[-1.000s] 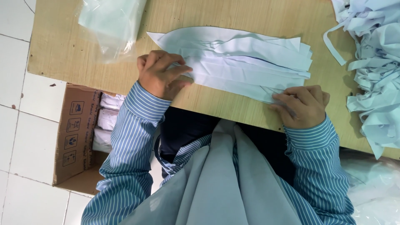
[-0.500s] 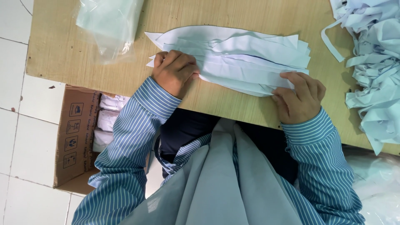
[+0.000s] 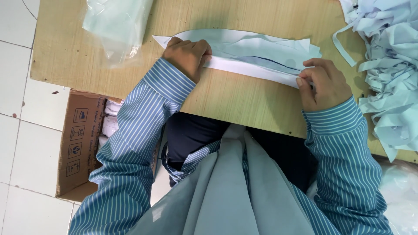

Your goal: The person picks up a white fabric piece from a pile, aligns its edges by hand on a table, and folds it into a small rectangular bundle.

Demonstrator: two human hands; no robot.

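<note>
Two hands hold a stack of long pale-blue fabric strips (image 3: pixel 257 54) on the wooden desk (image 3: pixel 244 98): left hand (image 3: pixel 188 55) and right hand (image 3: pixel 324 82) fingers closed on opposite ends; keeping edges flush would suit.

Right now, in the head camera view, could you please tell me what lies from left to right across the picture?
Cardboard box on the floor → clear plastic bag → left hand → stack of pale blue fabric strips → right hand → loose heap of pale blue fabric pieces.
</note>
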